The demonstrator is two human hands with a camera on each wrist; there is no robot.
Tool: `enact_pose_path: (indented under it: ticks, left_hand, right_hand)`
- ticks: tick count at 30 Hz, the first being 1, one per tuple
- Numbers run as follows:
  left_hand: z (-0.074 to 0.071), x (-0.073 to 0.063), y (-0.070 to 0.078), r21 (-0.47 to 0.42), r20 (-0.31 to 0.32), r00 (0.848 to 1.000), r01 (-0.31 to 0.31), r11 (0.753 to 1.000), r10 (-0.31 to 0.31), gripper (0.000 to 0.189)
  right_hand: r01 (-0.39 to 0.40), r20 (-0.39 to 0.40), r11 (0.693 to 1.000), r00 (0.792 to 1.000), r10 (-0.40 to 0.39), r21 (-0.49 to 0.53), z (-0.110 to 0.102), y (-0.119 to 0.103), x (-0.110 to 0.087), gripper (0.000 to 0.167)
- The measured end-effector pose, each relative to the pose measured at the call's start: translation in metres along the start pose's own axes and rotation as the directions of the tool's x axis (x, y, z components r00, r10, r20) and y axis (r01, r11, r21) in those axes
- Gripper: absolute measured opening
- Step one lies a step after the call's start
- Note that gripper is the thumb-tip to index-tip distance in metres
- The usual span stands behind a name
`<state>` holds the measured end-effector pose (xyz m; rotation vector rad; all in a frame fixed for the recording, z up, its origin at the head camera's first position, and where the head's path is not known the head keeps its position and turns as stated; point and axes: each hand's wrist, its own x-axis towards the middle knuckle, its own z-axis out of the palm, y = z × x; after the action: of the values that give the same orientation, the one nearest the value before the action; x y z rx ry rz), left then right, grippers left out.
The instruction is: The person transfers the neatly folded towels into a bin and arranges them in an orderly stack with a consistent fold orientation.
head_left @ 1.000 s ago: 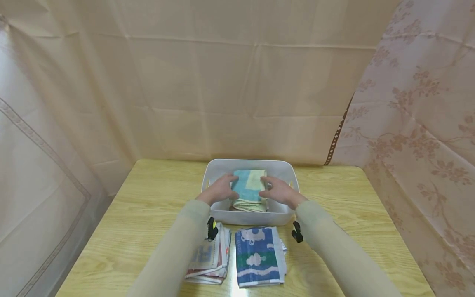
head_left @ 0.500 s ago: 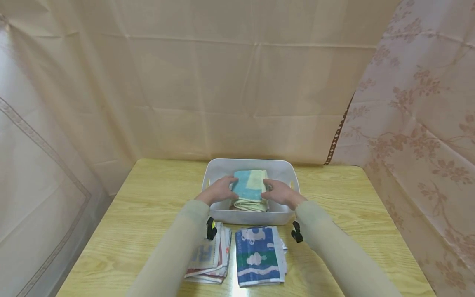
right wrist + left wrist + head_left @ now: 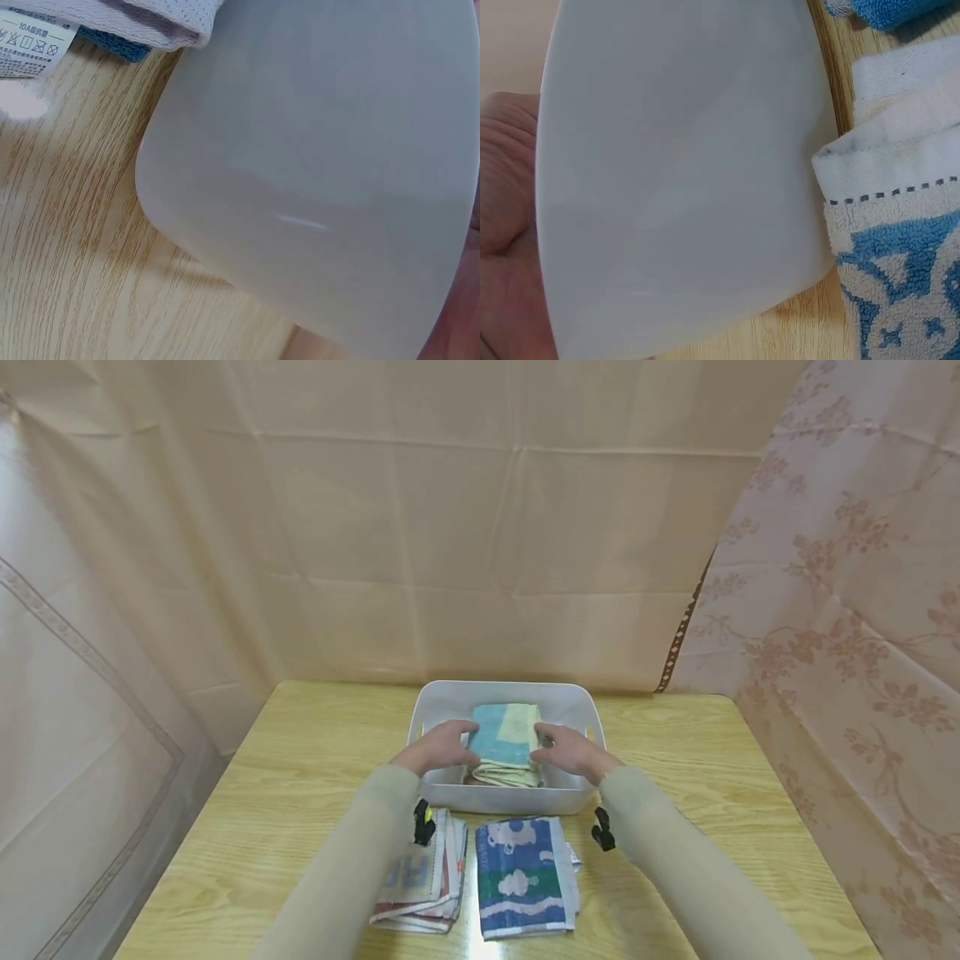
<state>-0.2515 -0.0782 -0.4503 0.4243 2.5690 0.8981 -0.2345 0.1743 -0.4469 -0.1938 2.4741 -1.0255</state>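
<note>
A folded blue and pale-yellow towel (image 3: 501, 735) lies inside the white plastic basket (image 3: 495, 799), on top of other folded cloth. My left hand (image 3: 441, 747) reaches over the basket's left side, its fingertips at the towel's left edge. On the opposite edge is my right hand (image 3: 567, 749), thumb and fingers spread apart. Whether either hand still touches the towel is hard to tell. In both wrist views the basket wall (image 3: 682, 180) hides the fingers; only part of the left palm (image 3: 506, 180) and a strip of the right hand (image 3: 459, 300) show.
In front of the basket lie a folded blue towel (image 3: 519, 877) with a bear pattern and, left of it, a white and reddish folded towel stack (image 3: 420, 885), partly covered by my left sleeve. The wooden table (image 3: 300, 760) meets a beige curtain (image 3: 465, 552) behind.
Both hands have drawn slightly apart, the left one leftward and the right one rightward, away from the towel's edges. The blue and pale-yellow towel stays in place in the basket.
</note>
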Motion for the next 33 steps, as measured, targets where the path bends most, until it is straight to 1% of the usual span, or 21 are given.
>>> enact_pose_path:
  ticks: [6,13,14,17,21,24,28,33]
  left_hand:
    - [-0.003,-0.003,0.001,-0.029,0.008,1.000,0.021,0.999,-0.021,0.070]
    - [-0.009,-0.009,0.000,-0.046,-0.002,1.000,-0.009,0.999,0.009,0.067]
    - [-0.010,-0.010,0.000,-0.054,0.000,1.000,-0.006,0.999,0.006,0.067]
    - [-0.014,-0.012,0.000,-0.067,0.001,1.000,-0.005,0.998,0.005,0.066]
    - [-0.019,-0.015,0.000,-0.078,-0.002,1.000,-0.024,0.997,0.024,0.064]
    - [-0.023,-0.018,0.001,-0.116,0.009,1.000,-0.025,0.993,0.026,0.063]
    - [-0.029,-0.024,0.002,-0.173,0.028,1.000,0.000,0.985,0.005,0.062]
    - [-0.035,-0.028,0.000,-0.238,0.047,0.999,-0.007,0.971,0.018,0.062]
  right_hand:
    - [0.002,-0.012,1.000,1.000,-0.002,-0.007,-0.003,0.000,-0.002,0.068]
    - [0.017,-0.025,0.999,1.000,-0.018,-0.029,-0.007,0.002,-0.002,0.066]
    - [0.016,-0.026,0.999,1.000,-0.017,-0.028,-0.009,0.002,-0.002,0.065]
    - [0.008,-0.029,1.000,1.000,-0.008,-0.003,-0.012,0.002,-0.004,0.065]
    - [0.027,-0.038,1.000,0.999,-0.027,0.014,-0.017,0.000,-0.008,0.064]
    - [0.049,-0.037,0.998,0.998,-0.048,0.036,-0.021,0.000,-0.009,0.064]
    - [0.066,-0.029,0.993,0.998,-0.063,0.096,-0.025,0.000,-0.010,0.064]
    - [0.061,-0.021,0.989,0.998,-0.058,0.134,-0.031,0.002,-0.014,0.064]
